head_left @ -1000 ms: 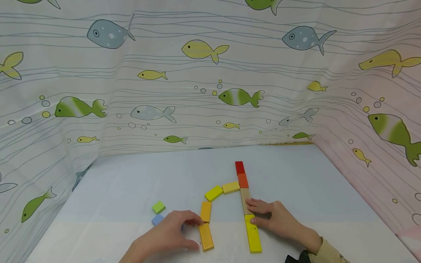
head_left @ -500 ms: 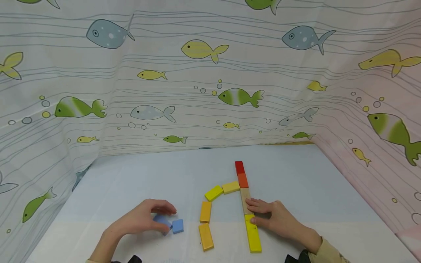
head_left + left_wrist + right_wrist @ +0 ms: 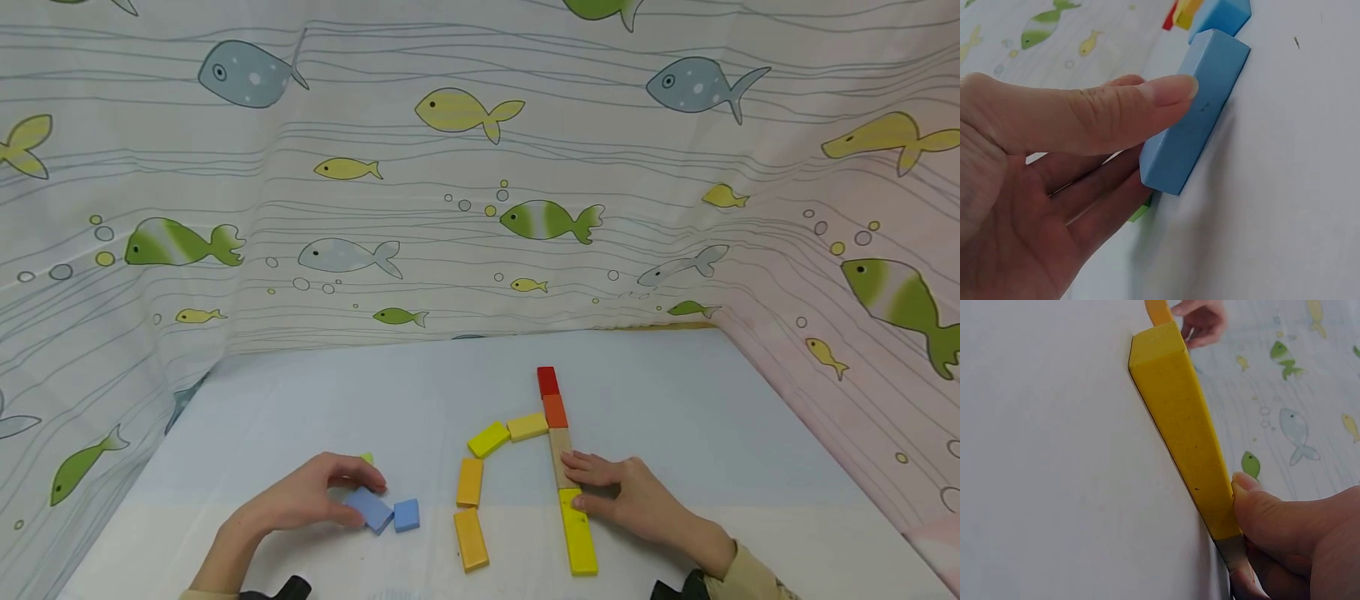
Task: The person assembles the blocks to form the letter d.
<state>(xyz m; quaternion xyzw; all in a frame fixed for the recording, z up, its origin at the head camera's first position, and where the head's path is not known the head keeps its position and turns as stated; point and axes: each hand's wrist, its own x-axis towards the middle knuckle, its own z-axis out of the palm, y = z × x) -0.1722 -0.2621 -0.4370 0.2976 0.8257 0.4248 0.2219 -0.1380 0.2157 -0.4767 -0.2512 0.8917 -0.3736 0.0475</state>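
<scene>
My left hand [image 3: 318, 496] has its thumb and fingers round a blue block [image 3: 369, 510] lying on the white table [image 3: 270, 408]. In the left wrist view, the thumb lies along the near side of this blue block [image 3: 1194, 119], with fingertips hidden behind it. A smaller blue block [image 3: 407, 515] touches its corner. Just behind the fingers, a green block [image 3: 367, 458] is mostly hidden. My right hand [image 3: 637, 500] rests its fingertips on a plain wooden block [image 3: 558, 442]. Its thumb touches the side of a long yellow block [image 3: 577, 533], also in the right wrist view.
Red [image 3: 548, 381] and orange-red [image 3: 555, 411] blocks continue the straight row away from me. A curved line runs left of it: pale yellow [image 3: 528, 427], yellow [image 3: 488, 439] and orange blocks [image 3: 470, 483]. A fish-printed curtain [image 3: 465, 183] stands behind the table.
My left hand has moved from beside the near orange block leftward to the blue block, uncovering the smaller blue one. My right hand stays in place.
</scene>
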